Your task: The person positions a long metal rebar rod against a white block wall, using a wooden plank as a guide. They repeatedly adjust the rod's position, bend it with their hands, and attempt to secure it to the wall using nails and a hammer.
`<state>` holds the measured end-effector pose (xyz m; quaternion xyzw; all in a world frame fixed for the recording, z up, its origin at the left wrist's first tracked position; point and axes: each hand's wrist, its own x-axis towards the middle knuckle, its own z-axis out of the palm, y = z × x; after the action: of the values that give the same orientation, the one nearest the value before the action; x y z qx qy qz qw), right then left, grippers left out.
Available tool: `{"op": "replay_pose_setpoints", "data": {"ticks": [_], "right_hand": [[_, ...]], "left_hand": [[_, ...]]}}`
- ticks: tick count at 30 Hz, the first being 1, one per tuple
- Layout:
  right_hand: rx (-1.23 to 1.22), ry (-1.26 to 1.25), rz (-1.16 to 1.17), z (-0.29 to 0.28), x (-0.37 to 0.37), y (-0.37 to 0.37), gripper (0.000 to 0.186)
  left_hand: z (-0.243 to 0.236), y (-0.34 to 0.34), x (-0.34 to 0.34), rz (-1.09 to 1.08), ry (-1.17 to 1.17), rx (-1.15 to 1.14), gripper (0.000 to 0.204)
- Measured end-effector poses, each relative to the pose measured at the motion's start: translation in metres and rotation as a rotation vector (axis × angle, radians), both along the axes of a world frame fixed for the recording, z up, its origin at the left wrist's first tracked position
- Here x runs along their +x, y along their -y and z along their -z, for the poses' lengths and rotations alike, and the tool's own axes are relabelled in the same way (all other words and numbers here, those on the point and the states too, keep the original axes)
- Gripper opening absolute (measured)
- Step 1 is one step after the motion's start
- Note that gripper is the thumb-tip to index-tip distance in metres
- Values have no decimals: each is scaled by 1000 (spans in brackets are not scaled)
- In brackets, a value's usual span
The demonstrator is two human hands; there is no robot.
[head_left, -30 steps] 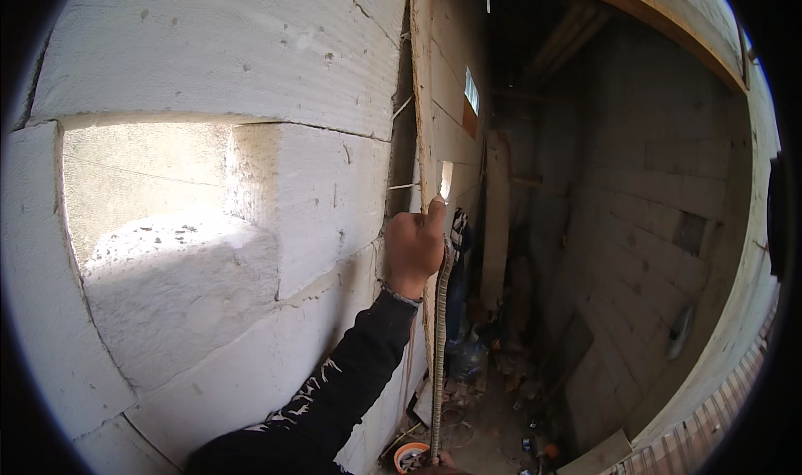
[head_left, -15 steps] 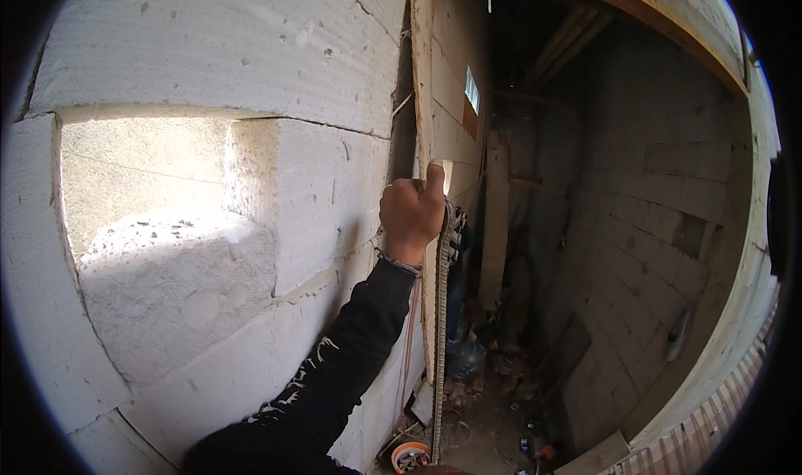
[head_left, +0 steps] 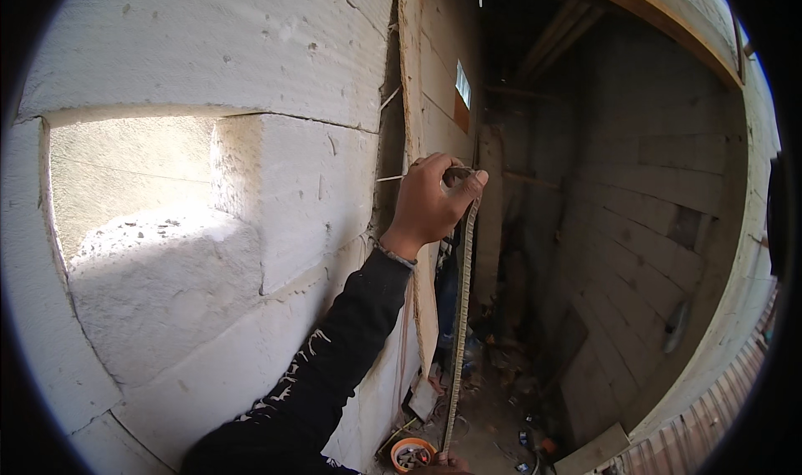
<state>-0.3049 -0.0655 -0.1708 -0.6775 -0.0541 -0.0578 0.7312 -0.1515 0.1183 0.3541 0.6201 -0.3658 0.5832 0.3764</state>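
Observation:
A tape measure's long yellowish blade (head_left: 464,308) runs nearly upright down the doorway, leaning slightly right at the top. My left hand (head_left: 430,199) pinches its upper end between thumb and curled fingers. That hand is just in front of the wooden door post (head_left: 427,325), the blade standing a little to the post's right. Low at the bottom edge, part of my right hand (head_left: 447,465) closes round the blade's lower end. Most of that hand is cut off, and the tape's case cannot be seen.
Pale block wall (head_left: 322,199) with a square opening (head_left: 138,166) fills the left. An orange bucket (head_left: 411,452) of small pieces stands below the post. Rubble and loose objects litter the dark room's floor (head_left: 501,416). A board (head_left: 490,224) leans inside; corrugated sheet (head_left: 710,429) lies lower right.
My left hand has shifted off the post to the right, its thumb going from upright to pinching sideways. The blade's top has swung right, and more of my right hand shows.

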Motion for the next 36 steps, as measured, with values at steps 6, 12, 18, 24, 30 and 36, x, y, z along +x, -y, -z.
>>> {"op": "replay_pose_setpoints", "data": {"ticks": [6, 12, 18, 24, 30, 36], "right_hand": [[28, -6, 23, 30, 22, 43, 24], [-457, 91, 169, 14, 62, 117, 47], [-10, 105, 718, -124, 96, 89, 72], [1105, -131, -351, -320, 42, 47, 74], [1014, -136, -597, -275, 76, 58, 30], [906, -106, -394, -297, 90, 43, 33]], "left_hand": [[-24, -7, -17, -92, 39, 76, 58], [-34, -11, -74, -198, -392, 452, 74], [39, 28, -84, 38, -327, 199, 72], [121, 54, -88, -61, -220, 130, 67], [193, 73, -111, 80, -272, 152, 49], [222, 65, -139, 86, -230, 263, 36]]}}
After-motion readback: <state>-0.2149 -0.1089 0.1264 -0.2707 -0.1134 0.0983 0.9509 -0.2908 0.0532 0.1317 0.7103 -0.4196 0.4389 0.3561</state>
